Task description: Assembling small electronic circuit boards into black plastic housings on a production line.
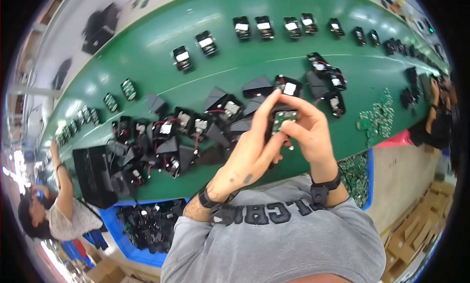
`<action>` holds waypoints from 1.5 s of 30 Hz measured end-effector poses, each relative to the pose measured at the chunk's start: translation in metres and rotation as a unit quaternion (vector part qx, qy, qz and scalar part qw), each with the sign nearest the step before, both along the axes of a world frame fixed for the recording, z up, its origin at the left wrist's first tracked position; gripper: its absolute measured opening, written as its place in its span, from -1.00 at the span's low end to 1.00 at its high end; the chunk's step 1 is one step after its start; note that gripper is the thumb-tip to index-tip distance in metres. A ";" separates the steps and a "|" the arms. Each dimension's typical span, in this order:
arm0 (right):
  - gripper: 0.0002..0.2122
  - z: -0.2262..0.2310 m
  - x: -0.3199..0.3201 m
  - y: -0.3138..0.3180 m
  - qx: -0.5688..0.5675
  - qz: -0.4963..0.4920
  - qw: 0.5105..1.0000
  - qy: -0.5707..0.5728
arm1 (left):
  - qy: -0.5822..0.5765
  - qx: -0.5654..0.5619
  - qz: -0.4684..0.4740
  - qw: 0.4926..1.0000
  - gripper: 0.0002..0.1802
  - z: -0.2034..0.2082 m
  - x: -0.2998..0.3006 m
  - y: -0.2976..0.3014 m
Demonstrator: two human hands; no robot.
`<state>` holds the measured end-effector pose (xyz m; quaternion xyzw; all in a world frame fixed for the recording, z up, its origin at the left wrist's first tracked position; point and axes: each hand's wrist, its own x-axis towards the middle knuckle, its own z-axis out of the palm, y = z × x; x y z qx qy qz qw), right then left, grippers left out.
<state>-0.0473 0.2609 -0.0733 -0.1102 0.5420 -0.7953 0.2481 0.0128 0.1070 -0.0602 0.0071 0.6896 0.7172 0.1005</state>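
Both my hands meet over the green table, around a small green circuit board [286,118] that seems to sit in a dark housing mostly covered by fingers. My left hand [254,145] is closed along its left side, thumb pressed near the lower edge. My right hand [309,131] curls round the other side, its thumb tip on the board's face. A short red wire end with a white plug [290,147] pokes out below the fingers. Just beyond my fingertips lies an open black housing with a white label [290,88].
Black housings with red wires [166,128] crowd the table to the left, beside a black box [90,175]. More units [264,27] line the far side. Loose circuit boards [379,117] lie right. Blue bins [112,229] stand below the near edge. Co-workers [68,209] sit at both ends.
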 end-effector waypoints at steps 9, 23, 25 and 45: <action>-0.53 0.000 0.000 -0.011 0.038 0.041 0.998 0.002 | -0.031 0.065 0.043 0.996 -0.27 0.001 0.014 -0.004; -0.54 -0.001 -0.008 -0.017 0.046 -0.013 0.986 0.162 | 0.048 0.155 0.173 0.972 -0.46 -0.010 0.007 0.013; -0.55 -0.008 -0.020 -0.011 0.053 -0.097 0.924 0.367 | 0.045 0.213 0.189 0.957 -0.43 -0.009 0.005 0.006; -0.90 -0.018 0.001 -0.024 0.019 -0.135 0.919 0.369 | -0.118 0.379 0.044 0.917 -0.42 -0.032 0.004 -0.022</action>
